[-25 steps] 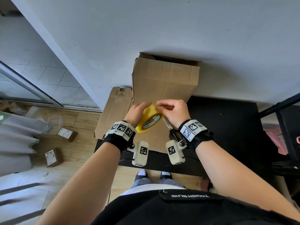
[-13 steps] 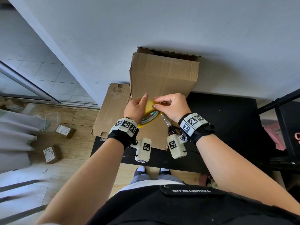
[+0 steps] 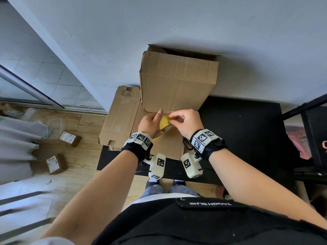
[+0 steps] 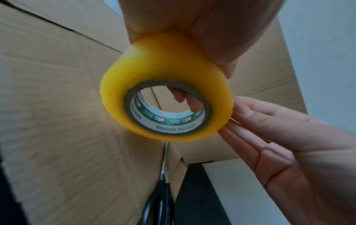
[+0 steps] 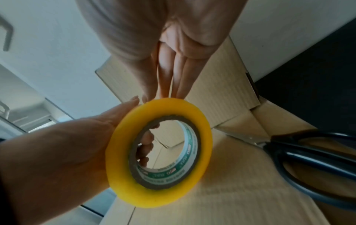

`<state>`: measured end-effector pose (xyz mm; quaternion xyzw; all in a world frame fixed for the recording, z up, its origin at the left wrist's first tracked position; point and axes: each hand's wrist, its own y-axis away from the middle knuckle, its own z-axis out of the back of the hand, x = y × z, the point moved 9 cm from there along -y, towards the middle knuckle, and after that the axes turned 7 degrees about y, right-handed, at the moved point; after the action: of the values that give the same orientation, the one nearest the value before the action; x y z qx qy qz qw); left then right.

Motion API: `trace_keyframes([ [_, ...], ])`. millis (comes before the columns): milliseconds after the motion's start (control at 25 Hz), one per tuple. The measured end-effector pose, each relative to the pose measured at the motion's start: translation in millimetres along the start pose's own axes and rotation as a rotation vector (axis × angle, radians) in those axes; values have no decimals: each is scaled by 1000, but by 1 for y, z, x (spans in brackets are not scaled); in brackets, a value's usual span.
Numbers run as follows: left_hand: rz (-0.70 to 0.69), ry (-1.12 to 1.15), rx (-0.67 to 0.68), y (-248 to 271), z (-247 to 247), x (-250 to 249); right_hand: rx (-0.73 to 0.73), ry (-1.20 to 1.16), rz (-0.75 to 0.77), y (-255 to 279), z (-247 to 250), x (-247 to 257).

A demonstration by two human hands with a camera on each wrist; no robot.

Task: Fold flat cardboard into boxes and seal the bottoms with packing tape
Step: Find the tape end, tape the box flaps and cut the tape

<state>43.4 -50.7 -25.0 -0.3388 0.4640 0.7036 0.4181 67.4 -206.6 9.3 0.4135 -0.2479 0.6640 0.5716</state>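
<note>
My left hand (image 3: pixel 153 120) holds a yellow packing tape roll (image 3: pixel 163 125), with fingers through its core in the left wrist view (image 4: pixel 154 60). My right hand (image 3: pixel 182 119) pinches the roll's upper rim with thumb and fingertips (image 5: pixel 163 85). Whether a tape end is lifted is not visible. Both hands hover over brown cardboard just in front of an opened box (image 3: pixel 177 82) that lies on its side against the wall. Black-handled scissors (image 5: pixel 308 159) lie on the cardboard beneath my right wrist.
Flat cardboard (image 3: pixel 120 117) overhangs the left end of the black table (image 3: pixel 247 129). Small parcels (image 3: pixel 54 163) and a clear tub (image 3: pixel 55 127) sit on the wooden floor at left. A black rack (image 3: pixel 311 131) stands at right.
Both hands have carried the tape roll away from me, toward the box's near edge. The right hand's fingertips stay on the roll's rim.
</note>
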Motion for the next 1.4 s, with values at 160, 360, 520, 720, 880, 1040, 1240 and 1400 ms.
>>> trace_keyframes([
  [160, -7, -30, -7, 6, -6, 14, -62, 77, 18, 7, -2, -6],
  [360, -9, -105, -19, 3, -7, 19, -75, 231, 26, 2, -11, 5],
  [520, -14, -132, -8, -1, -8, 15, -152, 219, -8, 1, -8, 4],
  [720, -38, -181, 12, -1, -15, 10, -154, 183, -104, -1, -1, -3],
  [880, -51, -200, 14, -2, -18, 8, -164, 178, -131, 0, 3, -6],
  [1040, -50, -209, 6, -2, -18, 8, -197, 167, -151, 2, 5, -7],
  [1240, -39, -241, 4, -2, -15, 13, -175, 190, -165, 4, -2, -6],
  [1400, -35, -239, 10, -3, -16, 16, -177, 159, -162, 4, 0, -7],
])
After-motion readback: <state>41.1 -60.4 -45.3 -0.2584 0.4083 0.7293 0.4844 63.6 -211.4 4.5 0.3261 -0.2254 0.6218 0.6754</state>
